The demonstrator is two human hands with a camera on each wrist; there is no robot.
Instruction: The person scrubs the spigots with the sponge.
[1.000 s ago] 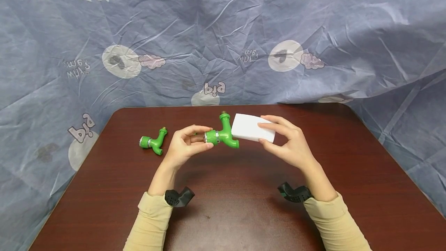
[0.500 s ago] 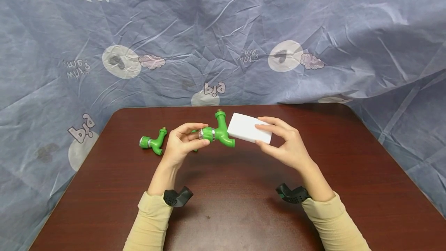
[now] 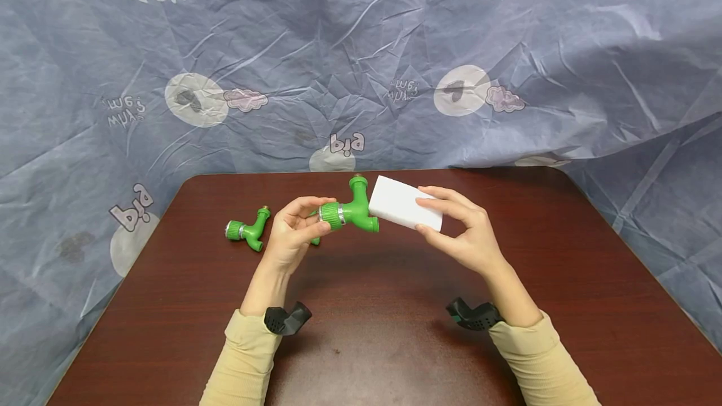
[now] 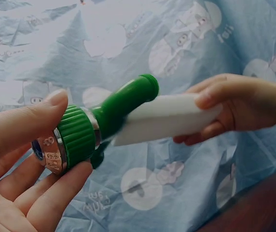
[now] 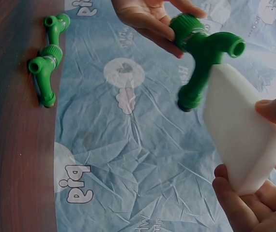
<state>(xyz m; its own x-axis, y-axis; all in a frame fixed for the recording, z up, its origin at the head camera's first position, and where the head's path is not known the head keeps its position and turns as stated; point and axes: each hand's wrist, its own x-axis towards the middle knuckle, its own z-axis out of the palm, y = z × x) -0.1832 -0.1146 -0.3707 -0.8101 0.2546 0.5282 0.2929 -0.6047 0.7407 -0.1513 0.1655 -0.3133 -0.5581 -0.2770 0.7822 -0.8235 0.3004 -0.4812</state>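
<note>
In the head view the left hand (image 3: 290,234) pinches the ribbed knob of a green faucet (image 3: 356,208) between thumb and fingers, above the table. The right hand (image 3: 465,230) holds a white rectangular block (image 3: 403,202) by its right end. The block's left end meets the faucet body near the fork of inlet and spout. From the left wrist view, the faucet's spout (image 4: 133,96) overlaps the white block (image 4: 169,116). The right wrist view shows a corner of the block (image 5: 239,125) against the faucet (image 5: 203,58).
A second green faucet (image 3: 248,230) lies on the dark red-brown table (image 3: 361,331), left of the left hand. Another green faucet (image 3: 316,240) is mostly hidden behind that hand. A printed blue-grey cloth (image 3: 361,67) hangs behind the table.
The left hand and its faucet have shifted left and slightly up, and the faucet has tilted a little. The right hand moved the block slightly left along with it, its left end now higher.
</note>
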